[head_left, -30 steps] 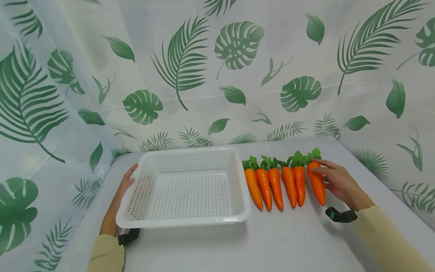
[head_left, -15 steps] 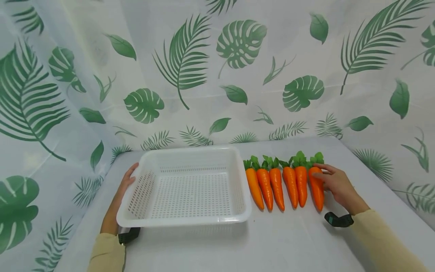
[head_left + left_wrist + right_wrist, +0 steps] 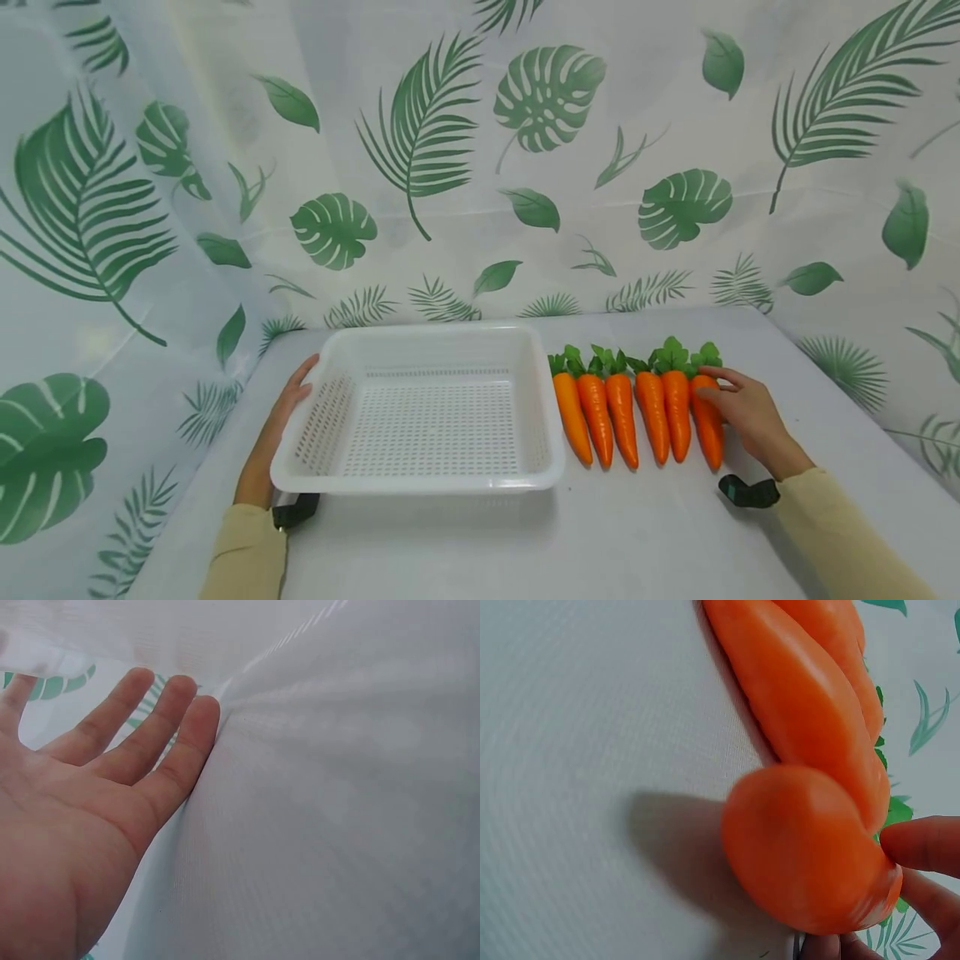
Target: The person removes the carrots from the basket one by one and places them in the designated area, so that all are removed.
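Note:
At the right end of a row of orange carrots point(image 3: 652, 412) with green leafy tops, my right hand point(image 3: 753, 417) grips the last carrot point(image 3: 708, 425) near its top. Up close in the right wrist view, the held carrot point(image 3: 795, 847) points its rounded end at the camera, with fingers on both sides of its upper part. My left hand point(image 3: 288, 404) rests at the left side of a white perforated plastic basket point(image 3: 420, 483). In the left wrist view, the left hand's fingers point(image 3: 176, 754) are extended beside the basket's wall. The basket holds nothing.
White cloth covers the tabletop point(image 3: 600, 542). A leaf-printed curtain point(image 3: 465, 225) rises behind and along both sides. The carrot row lies close to the basket's right rim, with a small gap in its middle.
My right hand has brought the end carrot slightly closer to the viewer and nearer its neighbour. The left hand stays at the basket. The head view has shifted slightly.

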`<action>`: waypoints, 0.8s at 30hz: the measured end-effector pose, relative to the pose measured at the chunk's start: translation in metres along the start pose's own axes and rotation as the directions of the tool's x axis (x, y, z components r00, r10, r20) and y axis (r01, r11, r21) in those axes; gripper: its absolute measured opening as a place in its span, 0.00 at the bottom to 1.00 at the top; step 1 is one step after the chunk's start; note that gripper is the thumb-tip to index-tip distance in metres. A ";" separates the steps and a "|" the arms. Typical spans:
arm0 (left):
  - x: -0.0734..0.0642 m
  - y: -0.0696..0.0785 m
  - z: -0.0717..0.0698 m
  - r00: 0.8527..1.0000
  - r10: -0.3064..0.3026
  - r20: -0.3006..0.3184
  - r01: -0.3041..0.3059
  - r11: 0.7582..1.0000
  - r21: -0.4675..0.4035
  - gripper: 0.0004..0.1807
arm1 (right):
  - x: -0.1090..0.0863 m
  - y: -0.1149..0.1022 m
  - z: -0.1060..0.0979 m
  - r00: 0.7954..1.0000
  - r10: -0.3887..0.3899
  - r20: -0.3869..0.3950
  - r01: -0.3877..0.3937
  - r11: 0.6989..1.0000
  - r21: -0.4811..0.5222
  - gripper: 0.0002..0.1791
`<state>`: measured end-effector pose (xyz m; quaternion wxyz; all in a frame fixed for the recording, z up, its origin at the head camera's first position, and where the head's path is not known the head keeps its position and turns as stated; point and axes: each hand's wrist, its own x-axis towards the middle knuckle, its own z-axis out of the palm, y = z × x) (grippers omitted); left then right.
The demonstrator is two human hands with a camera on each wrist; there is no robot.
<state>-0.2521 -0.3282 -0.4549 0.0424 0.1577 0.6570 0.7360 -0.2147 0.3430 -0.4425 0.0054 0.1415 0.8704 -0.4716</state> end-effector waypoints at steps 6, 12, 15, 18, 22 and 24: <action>-0.006 0.009 0.013 0.997 -0.073 -0.037 0.077 0.988 0.133 0.35 | -0.001 0.002 0.001 1.000 0.008 -0.023 -0.008 1.000 0.004 0.34; -0.003 0.006 0.004 1.000 -0.020 -0.020 0.024 0.977 0.212 0.36 | -0.002 0.000 0.005 0.998 0.001 -0.061 -0.001 1.000 0.006 0.34; -0.007 0.008 0.002 0.999 -0.045 -0.030 0.051 0.968 0.245 0.38 | -0.002 -0.004 0.006 0.998 -0.005 -0.055 0.005 1.000 0.006 0.35; -0.011 0.008 0.000 0.999 -0.022 -0.041 0.031 0.971 0.236 0.37 | -0.002 -0.007 0.004 0.999 -0.011 -0.051 0.011 1.000 -0.011 0.38; -0.018 0.007 -0.004 0.995 -0.009 -0.096 0.029 0.979 0.202 0.38 | -0.005 -0.013 0.003 0.993 -0.075 -0.086 0.067 0.994 -0.092 0.40; -0.021 0.007 -0.006 0.992 -0.021 -0.124 0.038 0.990 0.137 0.39 | -0.006 -0.017 0.002 0.985 -0.124 -0.118 0.108 0.985 -0.136 0.40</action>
